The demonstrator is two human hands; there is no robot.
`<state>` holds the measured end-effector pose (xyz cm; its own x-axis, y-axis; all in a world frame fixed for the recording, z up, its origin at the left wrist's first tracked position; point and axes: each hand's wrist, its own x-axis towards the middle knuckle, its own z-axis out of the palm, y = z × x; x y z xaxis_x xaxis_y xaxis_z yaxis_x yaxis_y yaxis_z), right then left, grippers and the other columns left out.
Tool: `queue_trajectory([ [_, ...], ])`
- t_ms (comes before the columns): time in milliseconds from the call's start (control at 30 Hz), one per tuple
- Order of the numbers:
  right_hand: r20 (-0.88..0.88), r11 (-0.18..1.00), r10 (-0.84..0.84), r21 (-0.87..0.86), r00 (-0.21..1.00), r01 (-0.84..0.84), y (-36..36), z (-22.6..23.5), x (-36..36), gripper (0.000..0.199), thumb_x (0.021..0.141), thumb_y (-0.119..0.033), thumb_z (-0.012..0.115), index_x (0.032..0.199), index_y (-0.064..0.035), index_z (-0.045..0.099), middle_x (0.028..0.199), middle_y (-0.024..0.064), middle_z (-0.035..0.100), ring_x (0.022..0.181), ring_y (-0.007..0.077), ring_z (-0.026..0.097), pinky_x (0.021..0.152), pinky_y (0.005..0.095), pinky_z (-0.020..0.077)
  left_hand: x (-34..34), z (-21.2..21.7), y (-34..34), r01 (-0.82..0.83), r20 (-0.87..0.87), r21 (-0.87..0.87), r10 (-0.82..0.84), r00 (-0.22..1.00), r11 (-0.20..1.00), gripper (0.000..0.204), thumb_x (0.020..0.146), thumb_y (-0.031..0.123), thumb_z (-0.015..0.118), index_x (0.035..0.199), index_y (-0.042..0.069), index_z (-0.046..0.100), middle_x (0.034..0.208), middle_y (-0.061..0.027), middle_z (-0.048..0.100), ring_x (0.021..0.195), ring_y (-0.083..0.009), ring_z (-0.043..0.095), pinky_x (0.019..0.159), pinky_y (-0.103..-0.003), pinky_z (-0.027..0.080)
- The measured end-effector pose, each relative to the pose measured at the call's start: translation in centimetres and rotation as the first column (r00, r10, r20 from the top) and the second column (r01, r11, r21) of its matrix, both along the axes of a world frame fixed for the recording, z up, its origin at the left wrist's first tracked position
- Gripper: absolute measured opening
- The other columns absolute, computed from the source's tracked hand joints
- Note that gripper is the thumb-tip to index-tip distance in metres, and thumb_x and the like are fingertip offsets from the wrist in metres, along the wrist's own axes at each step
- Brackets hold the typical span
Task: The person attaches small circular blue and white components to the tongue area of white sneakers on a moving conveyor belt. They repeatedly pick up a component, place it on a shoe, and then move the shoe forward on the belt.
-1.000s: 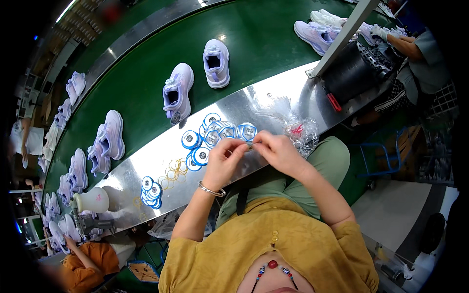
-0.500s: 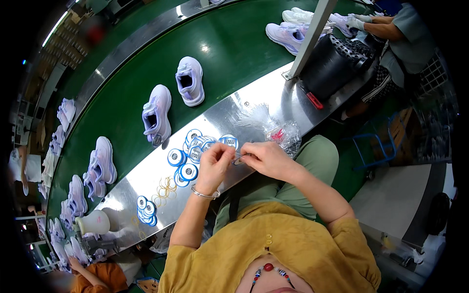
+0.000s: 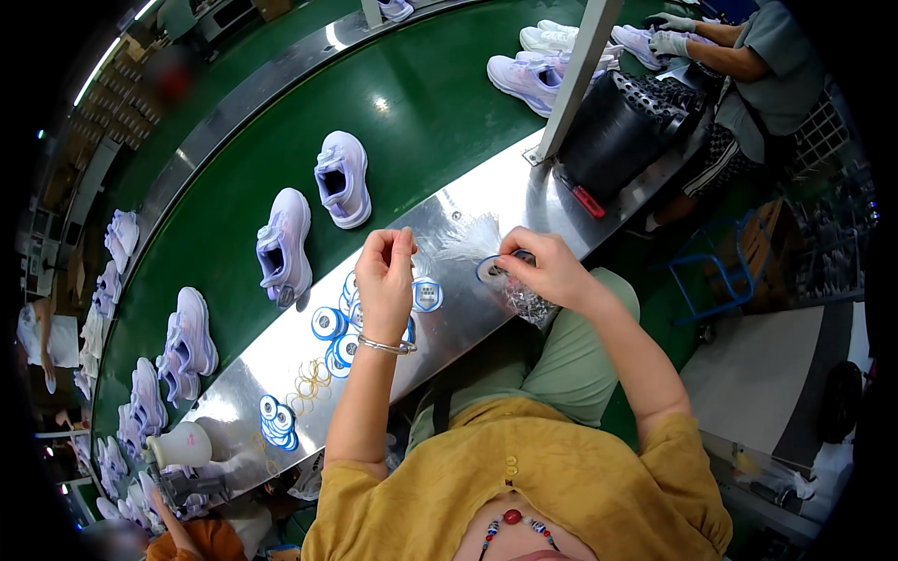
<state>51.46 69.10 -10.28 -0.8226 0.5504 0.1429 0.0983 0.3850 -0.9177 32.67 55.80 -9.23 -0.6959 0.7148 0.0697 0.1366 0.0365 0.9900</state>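
My left hand point(image 3: 385, 276), a bracelet on its wrist, is raised over the metal ledge with its fingertips pinched together. Whatever thin thing they hold is too small to make out. My right hand point(image 3: 545, 269) is apart from it to the right, thumb and finger closed on a round blue-rimmed tag point(image 3: 487, 272). Just beyond that tag lies a bunch of clear plastic strings point(image 3: 472, 239). Below the right fingers is a crinkled clear plastic bag point(image 3: 529, 305). Round blue and white tags point(image 3: 328, 323) lie in a loose pile, partly hidden by my left hand and wrist.
Pale lilac shoes point(image 3: 283, 245) stand on the green conveyor belt point(image 3: 412, 140) past the metal ledge point(image 3: 240, 374). Yellowish loops point(image 3: 308, 385) and more tags point(image 3: 278, 423) lie leftward. A post point(image 3: 575, 89), a red-handled tool point(image 3: 587, 201) and a gloved co-worker point(image 3: 781, 65) are at right.
My hands, close together before, have parted. The left rose and went left; the right went right and up, to the plastic strings and bag. The nearest shoes have shifted left and nearer in the picture.
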Motion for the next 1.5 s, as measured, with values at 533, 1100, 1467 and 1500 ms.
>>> queue_trajectory([
  [533, 0.174, 0.829, -0.468, 0.426, 0.866, 0.363, 9.9, -8.0, -1.6, 0.025, 0.089, -0.027, 0.06, 0.085, -0.0025, 0.065, 0.084, 0.0159, 0.066, 0.074, 0.0363, 0.063, 0.064, 0.0438, 0.048, 8.4, -7.5, 5.6, 0.204, -0.84, -0.3, -0.36, 0.406, 0.932, 0.037, 0.085, 0.021, 0.062, 0.116, 0.002, 0.057, 0.12, -0.0187, 0.057, 0.116, -0.034, 0.051, 0.097, -0.044, 0.039],
  [1100, 0.287, 0.782, -0.307, 0.619, 0.907, 0.069, 6.0, -9.8, -9.4, 0.014, 0.076, -0.019, 0.062, 0.071, -0.0061, 0.067, 0.083, 0.0123, 0.063, 0.086, 0.0301, 0.059, 0.078, 0.0443, 0.0449, 8.9, -8.2, 3.5, 0.17, -0.792, -0.367, -0.403, 0.459, 0.915, 0.051, 0.082, 0.024, 0.065, 0.126, 0.001, 0.053, 0.131, -0.019, 0.049, 0.126, -0.0344, 0.043, 0.103, -0.047, 0.035],
  [1467, 0.264, 0.876, -0.273, 0.465, 0.925, 0.126, 6.3, -8.9, -8.2, 0.019, 0.077, -0.023, 0.061, 0.074, -0.0058, 0.068, 0.081, 0.0151, 0.063, 0.079, 0.0335, 0.06, 0.074, 0.0452, 0.0482, 9.1, -9.1, 3.6, 0.147, -0.776, -0.385, -0.406, 0.483, 0.911, 0.058, 0.083, 0.024, 0.065, 0.131, -0.002, 0.047, 0.136, -0.0216, 0.045, 0.13, -0.0364, 0.039, 0.106, -0.048, 0.033],
  [1500, 0.266, 0.851, -0.276, 0.515, 0.924, 0.106, 6.2, -9.4, -8.3, 0.019, 0.077, -0.023, 0.061, 0.074, -0.006, 0.068, 0.081, 0.0151, 0.063, 0.079, 0.0338, 0.06, 0.074, 0.0455, 0.0481, 9.2, -9.1, 3.7, 0.148, -0.776, -0.387, -0.409, 0.48, 0.91, 0.058, 0.083, 0.024, 0.065, 0.131, -0.002, 0.047, 0.136, -0.0216, 0.045, 0.131, -0.0365, 0.039, 0.106, -0.049, 0.033],
])
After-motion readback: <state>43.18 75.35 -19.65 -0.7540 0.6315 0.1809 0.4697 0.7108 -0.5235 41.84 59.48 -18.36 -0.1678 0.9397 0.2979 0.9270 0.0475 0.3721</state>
